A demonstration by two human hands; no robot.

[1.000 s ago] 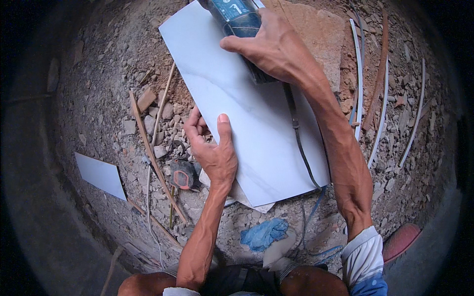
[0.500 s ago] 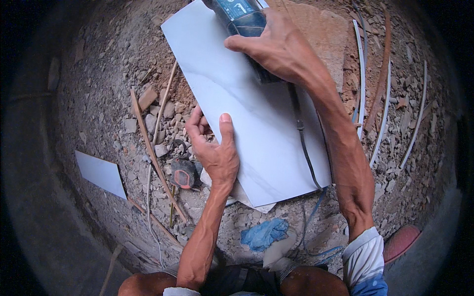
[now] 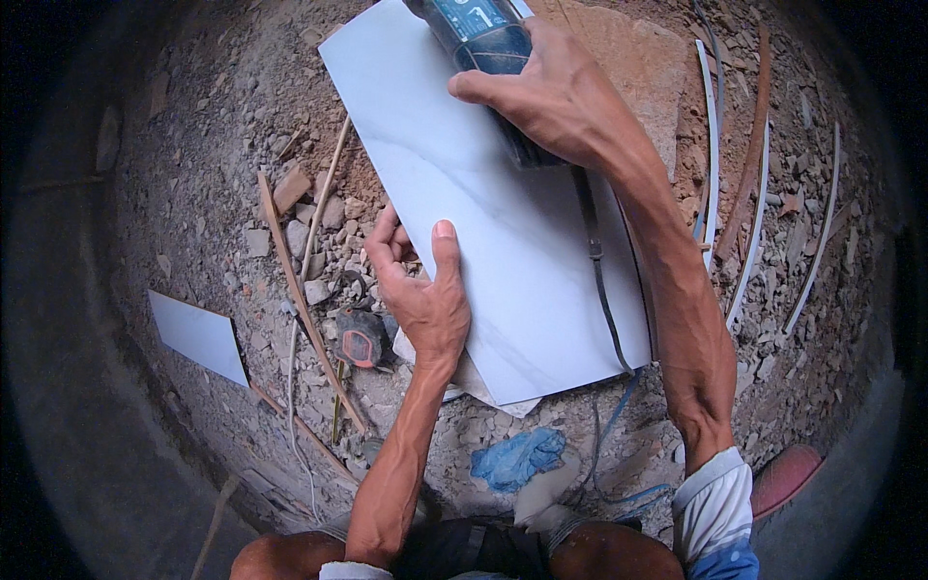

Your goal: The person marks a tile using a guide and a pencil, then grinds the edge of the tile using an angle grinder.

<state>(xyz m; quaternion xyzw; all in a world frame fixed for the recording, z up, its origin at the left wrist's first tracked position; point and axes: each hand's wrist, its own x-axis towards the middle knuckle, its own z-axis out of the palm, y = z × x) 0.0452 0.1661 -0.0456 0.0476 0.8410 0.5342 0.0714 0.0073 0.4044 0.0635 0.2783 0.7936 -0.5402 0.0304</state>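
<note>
A large white tile (image 3: 522, 290) with faint grey veining lies slanted in front of me. My left hand (image 3: 425, 295) grips its left edge, thumb on top and fingers curled under the side. At the tile's far end, my right hand (image 3: 551, 92) is wrapped round a blue and black angle grinder (image 3: 478, 34). The grinder's front end runs out of the picture at the top, so its disc cannot be seen. From its rear a black power cord (image 3: 601, 290) trails over the tile toward me.
Rubble covers the ground. A tape measure (image 3: 362, 338) and a wooden stick (image 3: 295, 280) lie left of the tile, with a smaller tile piece (image 3: 198, 336) farther left. A crumpled blue plastic bag (image 3: 519, 458) sits nearer me. White strips (image 3: 749, 232) lie at right.
The grinder and my right hand have shifted very slightly to the right. My left hand keeps its hold on the tile.
</note>
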